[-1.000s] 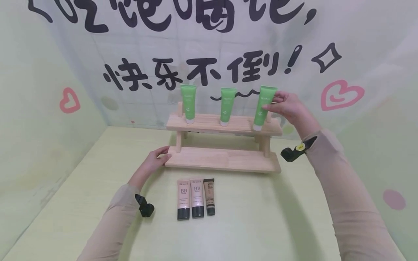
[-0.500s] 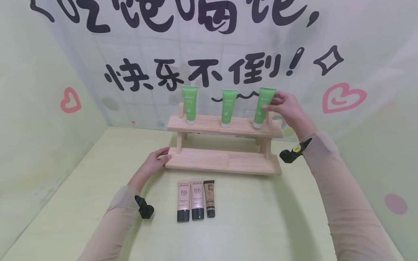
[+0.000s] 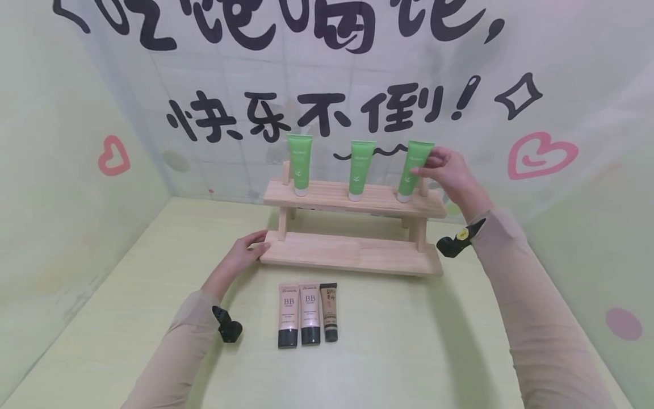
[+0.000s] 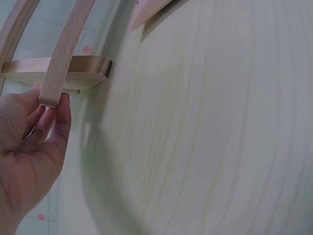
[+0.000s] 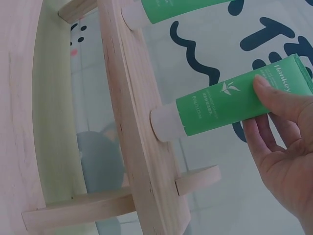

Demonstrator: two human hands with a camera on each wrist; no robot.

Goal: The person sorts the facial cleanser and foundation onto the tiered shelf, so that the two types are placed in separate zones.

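Observation:
In the head view a two-tier wooden display rack [image 3: 332,250] stands on the table. Three green squeeze tubes stand cap-down along its upper board: a left tube [image 3: 300,163], a middle tube [image 3: 361,169] and a right tube [image 3: 415,167]. My right hand [image 3: 453,173] pinches the right tube between thumb and fingers; in the right wrist view its white cap [image 5: 167,122] meets the upper board. At the lower board's left end, my left hand [image 3: 244,254] grips the wood, thumb and fingers around its edge [image 4: 51,93] in the left wrist view.
In front of the rack, two pink BB cream tubes [image 3: 288,312] [image 3: 309,312] and a slimmer brown tube [image 3: 329,312] lie side by side on the pale table [image 3: 388,352]. Behind the rack rises a wall sheet [image 3: 255,74] with black lettering.
The right green tube has shifted slightly back from the upper board's front edge, moved by my right hand. My left hand keeps its grip on the rack. The head view has shifted slightly.

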